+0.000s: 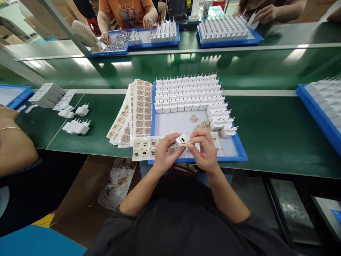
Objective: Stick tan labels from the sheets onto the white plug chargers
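My left hand [165, 152] and my right hand [204, 149] together hold one small white charger plug [182, 139] above the near edge of a blue tray [241, 149]. The fingers of both hands are pinched on the plug, with a tan sticker at its face. The tray holds several rows of white charger plugs [188, 93] standing with prongs up, and a few loose tan stickers [194, 118]. A sticker sheet [144, 147] lies under my left hand.
Fanned sheets of tan stickers [133, 113] lie left of the tray on the green belt [277, 128]. Loose plugs [77, 127] sit further left beside a neighbour's arm [13, 145]. Another blue tray [319, 110] is at the right. People work at trays across the belt.
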Demonstrator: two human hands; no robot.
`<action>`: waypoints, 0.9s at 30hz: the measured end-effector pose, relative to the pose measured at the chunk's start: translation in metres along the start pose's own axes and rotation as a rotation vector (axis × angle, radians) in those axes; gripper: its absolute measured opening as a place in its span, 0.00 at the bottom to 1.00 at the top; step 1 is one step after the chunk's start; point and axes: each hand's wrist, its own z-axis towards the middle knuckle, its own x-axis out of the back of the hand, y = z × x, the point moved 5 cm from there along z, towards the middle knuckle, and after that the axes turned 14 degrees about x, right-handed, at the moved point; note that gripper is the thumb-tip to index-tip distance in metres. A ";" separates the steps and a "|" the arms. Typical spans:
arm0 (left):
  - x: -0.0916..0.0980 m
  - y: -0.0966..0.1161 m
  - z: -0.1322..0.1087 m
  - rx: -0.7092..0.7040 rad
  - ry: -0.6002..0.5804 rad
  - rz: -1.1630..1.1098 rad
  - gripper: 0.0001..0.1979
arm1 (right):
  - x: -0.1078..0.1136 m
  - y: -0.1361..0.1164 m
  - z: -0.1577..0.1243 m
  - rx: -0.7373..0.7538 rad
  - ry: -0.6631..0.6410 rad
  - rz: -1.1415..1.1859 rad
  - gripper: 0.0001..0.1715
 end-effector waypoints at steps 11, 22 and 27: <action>0.036 0.017 0.000 -0.019 0.252 0.016 0.26 | 0.014 0.063 0.019 -0.288 -0.158 -0.488 0.23; 0.271 -0.040 0.005 0.241 1.059 0.645 0.20 | 0.010 0.074 0.009 -0.197 -0.260 -0.479 0.16; 0.312 -0.058 0.002 0.383 1.127 0.746 0.19 | 0.011 0.074 0.007 -0.211 -0.286 -0.469 0.16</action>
